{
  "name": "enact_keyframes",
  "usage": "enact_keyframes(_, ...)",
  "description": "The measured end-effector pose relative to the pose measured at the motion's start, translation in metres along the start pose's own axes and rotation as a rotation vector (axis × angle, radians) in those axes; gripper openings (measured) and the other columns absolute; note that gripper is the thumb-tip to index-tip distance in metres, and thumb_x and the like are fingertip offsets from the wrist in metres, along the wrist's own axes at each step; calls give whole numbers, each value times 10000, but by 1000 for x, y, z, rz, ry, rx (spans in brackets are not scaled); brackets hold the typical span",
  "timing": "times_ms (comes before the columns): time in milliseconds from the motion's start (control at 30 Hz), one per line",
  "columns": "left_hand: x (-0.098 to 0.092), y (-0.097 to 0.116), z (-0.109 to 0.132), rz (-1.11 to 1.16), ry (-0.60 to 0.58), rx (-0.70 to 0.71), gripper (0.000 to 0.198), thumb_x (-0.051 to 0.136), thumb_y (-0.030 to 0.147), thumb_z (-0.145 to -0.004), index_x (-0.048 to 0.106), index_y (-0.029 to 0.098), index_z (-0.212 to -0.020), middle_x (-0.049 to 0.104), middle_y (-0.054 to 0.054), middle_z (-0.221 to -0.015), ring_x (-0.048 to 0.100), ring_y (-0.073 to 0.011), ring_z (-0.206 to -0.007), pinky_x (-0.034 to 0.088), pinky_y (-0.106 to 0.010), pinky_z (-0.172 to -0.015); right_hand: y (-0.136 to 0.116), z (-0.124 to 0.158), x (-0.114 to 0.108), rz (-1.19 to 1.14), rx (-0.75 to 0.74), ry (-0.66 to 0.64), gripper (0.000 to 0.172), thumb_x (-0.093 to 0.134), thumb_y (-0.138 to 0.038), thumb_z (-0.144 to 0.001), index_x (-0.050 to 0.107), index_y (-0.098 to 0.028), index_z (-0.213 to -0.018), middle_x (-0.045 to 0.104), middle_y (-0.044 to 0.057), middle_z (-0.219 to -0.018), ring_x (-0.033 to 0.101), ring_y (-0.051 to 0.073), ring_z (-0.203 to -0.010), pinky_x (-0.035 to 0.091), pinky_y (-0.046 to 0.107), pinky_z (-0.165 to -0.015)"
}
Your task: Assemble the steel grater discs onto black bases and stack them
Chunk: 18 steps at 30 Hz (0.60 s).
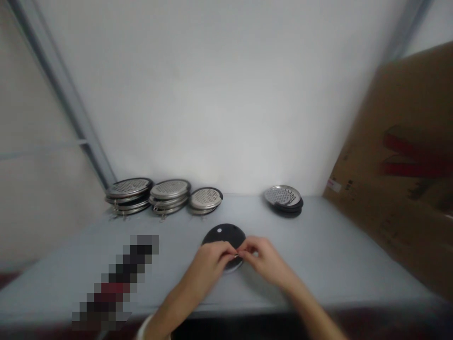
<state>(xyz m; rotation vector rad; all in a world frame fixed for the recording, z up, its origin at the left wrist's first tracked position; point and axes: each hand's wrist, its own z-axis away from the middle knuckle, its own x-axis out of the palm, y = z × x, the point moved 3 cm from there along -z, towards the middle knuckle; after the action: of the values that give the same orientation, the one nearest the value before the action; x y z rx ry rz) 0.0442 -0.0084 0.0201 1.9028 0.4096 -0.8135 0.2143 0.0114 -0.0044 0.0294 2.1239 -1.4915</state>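
Observation:
A round black disc [223, 236], with a white spot near its far left edge and a pale rim at the near side, lies on the table in front of me. Over its near right part, my left hand [215, 257] and my right hand [264, 257] meet with thumb and forefinger pinched. A tiny light-coloured piece [236, 255] shows between the fingertips, too small to name. Part of the disc is hidden by my left hand.
Stacks of round metal graters with dark edges [129, 189] [170, 190] [205, 198] stand at the back left. More graters [282, 196] sit at the back right. A pixelated dark strip [123, 274] is at left on the table [336, 264]. A cardboard box [399, 189] flanks the right.

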Motion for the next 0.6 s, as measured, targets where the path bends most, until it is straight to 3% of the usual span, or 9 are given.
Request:
enact_keyframes(133, 15, -17, 14, -85, 55, 188, 244, 520, 147, -947, 753, 215, -923, 791, -30, -933, 720, -191, -885, 542, -273, -819, 15, 6, 8, 25, -103, 15, 104, 606, -121, -876, 686, -169, -831, 686, 13, -804, 612, 155, -763, 466, 256, -737)
enact_keyframes(267, 16, -22, 25, -217, 137, 336, 273, 467, 133, -1001, 726, 198, -945, 764, -39, -911, 697, -191, -864, 555, -284, -793, 22, 12, 15, 76, -239, 40, 143, 548, -110, -932, 659, -189, -887, 682, 41, -912, 608, 177, -872, 468, 286, -814)
enact_keyframes(400, 18, -22, 29, -275, 170, 378, 266, 463, 138, -1018, 710, 195, -935, 742, -35, -868, 677, -190, -823, 555, -288, -752, 21, 14, 18, 145, -322, 44, 159, 534, -100, -948, 644, -198, -888, 663, 53, -921, 580, 200, -934, 455, 313, -846)
enact_keyframes(600, 22, -28, 32, -243, 222, 349, 241, 495, 145, -1005, 713, 187, -910, 742, -48, -854, 678, -195, -810, 564, -300, -745, 23, 14, 21, 196, -334, 27, 168, 525, -110, -969, 625, -201, -869, 655, 56, -925, 568, 203, -925, 463, 330, -845)
